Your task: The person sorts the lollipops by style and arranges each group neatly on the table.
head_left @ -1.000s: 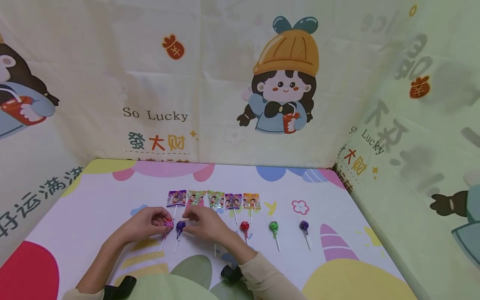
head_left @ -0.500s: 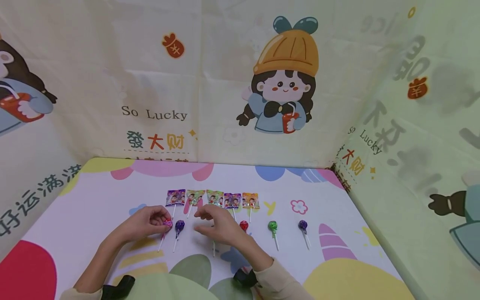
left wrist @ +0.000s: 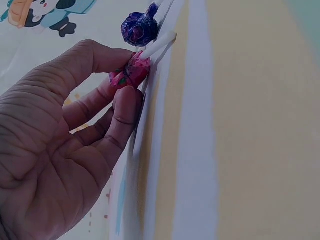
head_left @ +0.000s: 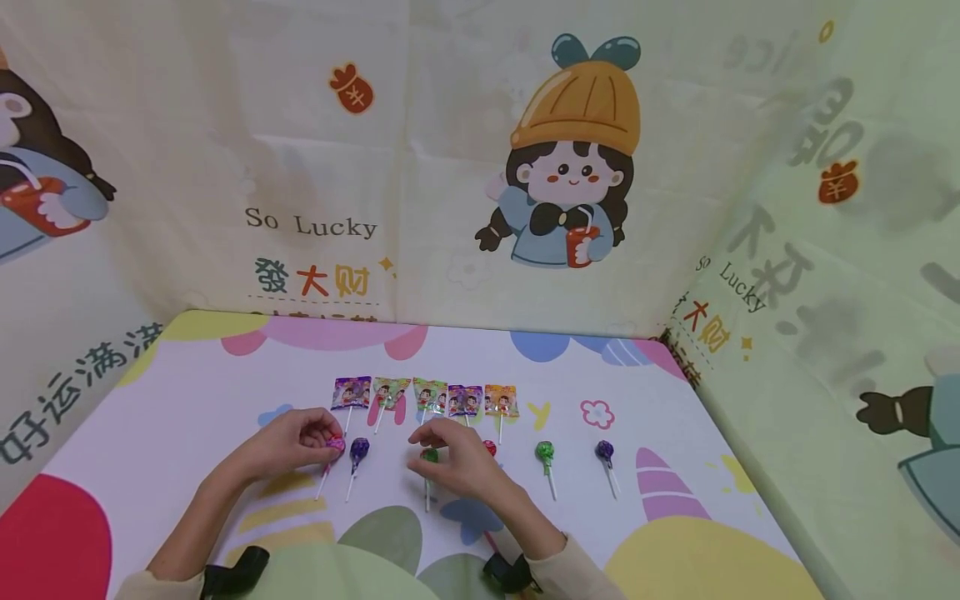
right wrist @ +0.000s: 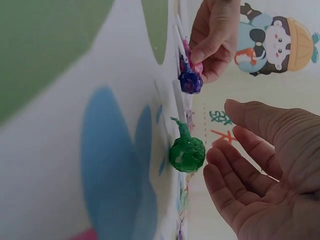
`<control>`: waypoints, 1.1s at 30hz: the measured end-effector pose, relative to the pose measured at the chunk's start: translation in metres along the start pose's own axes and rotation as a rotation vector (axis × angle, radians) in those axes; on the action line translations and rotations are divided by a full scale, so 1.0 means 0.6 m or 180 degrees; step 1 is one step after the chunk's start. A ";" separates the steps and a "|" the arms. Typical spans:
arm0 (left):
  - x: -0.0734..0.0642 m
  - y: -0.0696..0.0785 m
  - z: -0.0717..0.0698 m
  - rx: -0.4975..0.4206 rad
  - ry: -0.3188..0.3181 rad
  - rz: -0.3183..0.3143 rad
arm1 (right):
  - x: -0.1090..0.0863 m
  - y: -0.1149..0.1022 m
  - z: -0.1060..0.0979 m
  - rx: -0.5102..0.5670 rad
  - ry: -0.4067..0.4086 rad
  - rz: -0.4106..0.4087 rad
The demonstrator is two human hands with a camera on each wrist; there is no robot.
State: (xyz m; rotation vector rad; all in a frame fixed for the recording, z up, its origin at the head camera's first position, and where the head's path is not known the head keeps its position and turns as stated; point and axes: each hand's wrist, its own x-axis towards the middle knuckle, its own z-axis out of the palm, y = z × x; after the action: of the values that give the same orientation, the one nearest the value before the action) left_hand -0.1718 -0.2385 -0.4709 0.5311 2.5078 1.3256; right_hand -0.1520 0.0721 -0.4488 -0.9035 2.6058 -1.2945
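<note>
My left hand (head_left: 296, 442) pinches the pink lollipop (left wrist: 132, 70) by its wrapped head between thumb and fingertips; its white stick points toward me. Just right of it lies a purple lollipop (head_left: 359, 451), touched by neither hand. My right hand (head_left: 461, 454) hovers around a green lollipop (right wrist: 187, 154), its thumb and fingers apart, with a gap between them and the candy in the right wrist view. A red lollipop (head_left: 490, 448) is mostly covered by the right hand in the head view.
Farther right lie another green lollipop (head_left: 545, 452) and another purple lollipop (head_left: 604, 451). Behind them, several flat-packed lollipops (head_left: 392, 392) form a row. The patterned tabletop (head_left: 570, 400) meets a printed cloth wall (head_left: 435, 167) at the back.
My right hand has moved rightward from beside the left purple lollipop to the green one. My left hand keeps its pinch on the pink lollipop and has hardly moved.
</note>
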 end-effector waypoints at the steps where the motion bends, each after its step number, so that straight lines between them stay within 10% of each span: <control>1: 0.000 0.000 0.000 0.0002 -0.0001 -0.0003 | -0.002 0.002 0.000 -0.0017 0.0010 0.0010; 33: -0.005 0.010 0.000 0.0018 0.0036 -0.0065 | -0.010 0.029 0.007 0.0239 -0.0071 0.0384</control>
State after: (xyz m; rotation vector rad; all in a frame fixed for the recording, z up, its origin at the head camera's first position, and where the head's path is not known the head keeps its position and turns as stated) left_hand -0.1681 -0.2367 -0.4657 0.4991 2.5200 1.3179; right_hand -0.1540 0.0807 -0.4657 -0.7327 2.5326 -1.3328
